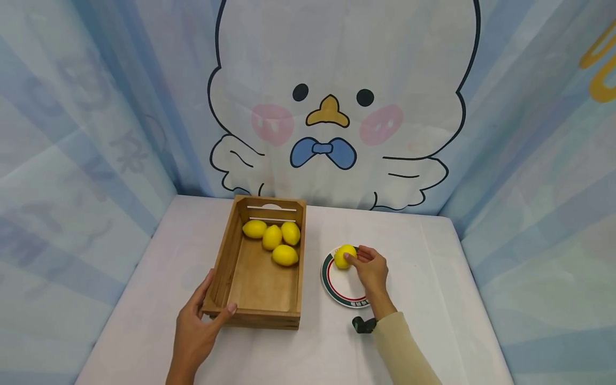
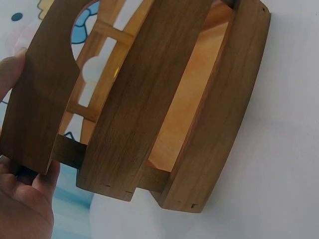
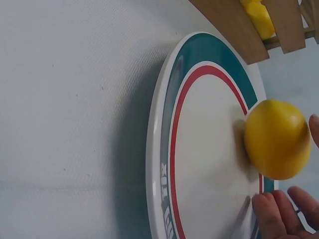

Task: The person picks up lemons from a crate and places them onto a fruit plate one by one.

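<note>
A wooden crate [image 1: 223, 251] stands left of centre, several lemons [image 1: 285, 255] inside its far half. My left hand [image 1: 194, 323] grips the crate's near left corner, thumb over the near rim and fingers along the left side. On the right lies a round white plate [image 1: 344, 286] with a green and red rim. One lemon [image 3: 277, 139] sits at the plate's far part. Around this lemon is my right hand [image 1: 371, 270], thumb at its near side. In the right wrist view, the fingers [image 3: 271, 214] are slightly apart from it.
A white cloth [image 1: 423, 299] covers the table. Printed curtains [image 1: 414, 53] hang behind and at both sides, close to the crate's far end. A dark device [image 1: 363, 324] is at the right wrist.
</note>
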`<action>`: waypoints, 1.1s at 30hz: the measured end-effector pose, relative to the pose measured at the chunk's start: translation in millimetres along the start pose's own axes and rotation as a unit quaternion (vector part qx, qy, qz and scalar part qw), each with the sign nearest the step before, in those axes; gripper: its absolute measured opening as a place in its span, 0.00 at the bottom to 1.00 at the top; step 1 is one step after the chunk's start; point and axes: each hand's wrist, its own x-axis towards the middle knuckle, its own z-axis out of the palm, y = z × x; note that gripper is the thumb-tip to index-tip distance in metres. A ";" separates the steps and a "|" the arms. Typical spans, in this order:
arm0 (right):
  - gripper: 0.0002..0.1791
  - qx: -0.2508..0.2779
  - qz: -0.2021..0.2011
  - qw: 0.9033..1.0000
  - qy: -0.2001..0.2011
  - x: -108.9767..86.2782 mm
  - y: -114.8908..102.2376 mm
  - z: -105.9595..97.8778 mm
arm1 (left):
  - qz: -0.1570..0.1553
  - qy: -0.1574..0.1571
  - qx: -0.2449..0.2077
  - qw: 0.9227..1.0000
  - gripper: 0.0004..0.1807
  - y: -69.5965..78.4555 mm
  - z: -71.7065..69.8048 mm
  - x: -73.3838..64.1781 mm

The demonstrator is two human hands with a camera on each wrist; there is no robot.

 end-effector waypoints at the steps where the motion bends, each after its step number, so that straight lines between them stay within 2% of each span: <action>1: 0.33 0.000 -0.002 1.000 0.004 -0.1 -0.2 -1.0 | 0.000 0.000 0.001 1.000 0.49 -0.2 0.1 -0.1; 12: 0.35 0.002 -0.040 0.998 0.052 1.9 -5.1 -5.5 | -0.003 0.002 0.002 1.000 0.49 0.0 -0.2 -0.7; 23: 0.35 -0.001 -0.106 0.994 0.040 0.7 -27.5 -7.4 | 0.001 0.001 0.004 1.000 0.49 -0.6 0.4 -0.7; 33: 0.36 -0.015 -0.171 0.985 0.032 -5.4 -54.8 -5.2 | -0.003 0.000 0.007 1.000 0.49 0.6 0.1 -0.9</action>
